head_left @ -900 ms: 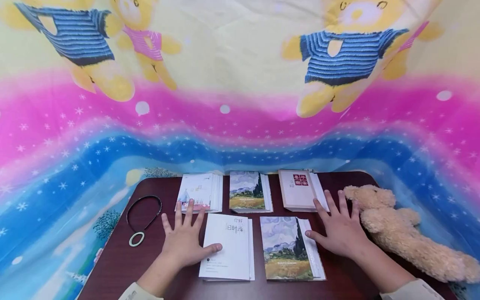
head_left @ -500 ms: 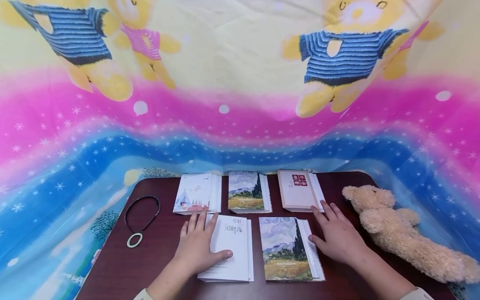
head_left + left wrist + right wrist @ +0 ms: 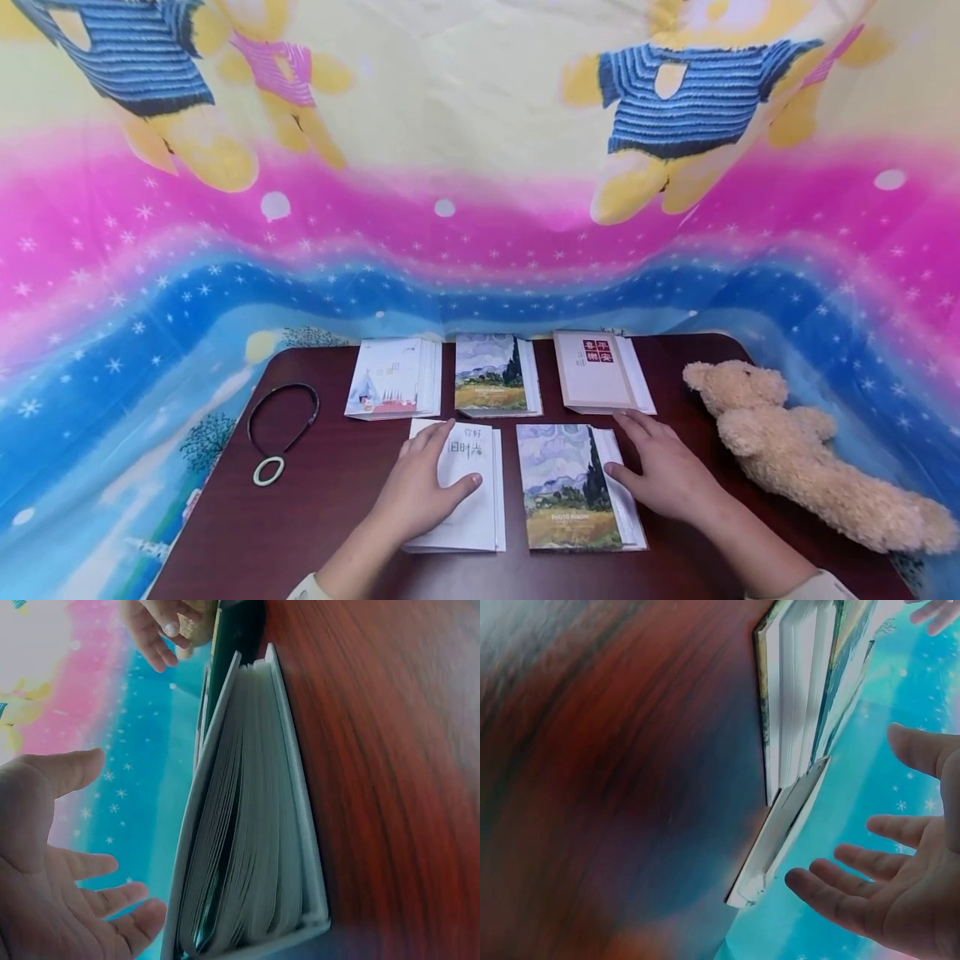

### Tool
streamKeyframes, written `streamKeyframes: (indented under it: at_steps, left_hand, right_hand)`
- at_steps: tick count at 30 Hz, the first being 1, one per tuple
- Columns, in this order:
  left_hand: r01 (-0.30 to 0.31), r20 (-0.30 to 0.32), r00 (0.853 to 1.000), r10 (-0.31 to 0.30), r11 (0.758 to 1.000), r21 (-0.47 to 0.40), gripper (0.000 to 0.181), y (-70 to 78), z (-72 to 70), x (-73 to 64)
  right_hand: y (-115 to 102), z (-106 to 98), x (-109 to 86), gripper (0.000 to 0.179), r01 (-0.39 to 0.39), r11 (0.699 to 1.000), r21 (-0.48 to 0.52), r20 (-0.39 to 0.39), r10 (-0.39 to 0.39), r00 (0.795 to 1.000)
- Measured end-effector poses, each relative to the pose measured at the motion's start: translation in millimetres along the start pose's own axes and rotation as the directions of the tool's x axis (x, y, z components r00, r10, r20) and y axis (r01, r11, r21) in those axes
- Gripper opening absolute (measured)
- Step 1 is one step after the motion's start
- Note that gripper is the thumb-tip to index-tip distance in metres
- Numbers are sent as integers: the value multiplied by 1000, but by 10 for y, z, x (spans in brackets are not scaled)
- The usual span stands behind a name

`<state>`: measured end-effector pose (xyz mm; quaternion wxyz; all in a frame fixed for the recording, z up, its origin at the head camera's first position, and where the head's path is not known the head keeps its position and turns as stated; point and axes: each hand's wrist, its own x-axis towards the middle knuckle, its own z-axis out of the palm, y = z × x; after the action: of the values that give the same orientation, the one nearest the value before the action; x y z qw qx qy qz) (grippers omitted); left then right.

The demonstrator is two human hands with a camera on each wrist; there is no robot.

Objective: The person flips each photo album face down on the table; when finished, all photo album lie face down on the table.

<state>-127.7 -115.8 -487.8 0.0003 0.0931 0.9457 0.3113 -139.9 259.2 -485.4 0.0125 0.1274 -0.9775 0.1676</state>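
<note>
My left hand (image 3: 427,492) hovers over the left part of a white photo album (image 3: 480,508) with Chinese lettering, fingers loosely bent and thumb apart. In the left wrist view, a gap shows between that hand and the album's cover, and its page edges (image 3: 251,810) face the camera. My right hand (image 3: 671,471) is at the right edge of a photo album with a painted landscape cover (image 3: 566,492), its thumb overlapping the page side in the head view. From the right wrist, the palm and relaxed fingers (image 3: 855,862) appear with nothing held, beside the landscape album's pages (image 3: 799,682).
Three more albums form a back row: a white one with a tent picture (image 3: 386,379), another landscape one (image 3: 491,375) and a beige one with red characters (image 3: 596,371). A black cord with a pale green ring (image 3: 268,471) lies left; a plush bear (image 3: 795,458) lies right on the dark table (image 3: 315,521).
My left hand has moved right, from the white album's left edge to over its cover. The right hand has drawn back slightly toward me. Both hands' fingers have gone from widely spread to closer together.
</note>
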Motion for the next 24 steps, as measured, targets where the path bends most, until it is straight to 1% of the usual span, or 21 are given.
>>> streamKeyframes:
  at_steps: [4, 9, 16, 19, 24]
  left_hand:
    - [5, 6, 1000, -5, 994, -110, 81, 33, 35, 17]
    - [18, 38, 999, -9, 973, -229, 78, 86, 105, 28]
    - [51, 94, 995, -19, 935, -350, 76, 183, 228, 45]
    - [62, 115, 993, -19, 919, -389, 75, 213, 295, 43]
    - [80, 143, 990, -14, 883, -463, 75, 266, 399, 31]
  right_hand:
    - [0, 20, 7, 80, 9, 999, 46, 1, -9, 1000]
    - [2, 47, 2, 80, 20, 995, 98, 7, -21, 1000]
    - [4, 64, 3, 80, 11, 990, 142, 27, -15, 1000]
    - [9, 69, 5, 81, -2, 987, 163, 49, -6, 999]
    - [31, 88, 6, 83, -44, 970, 239, 99, 21, 995]
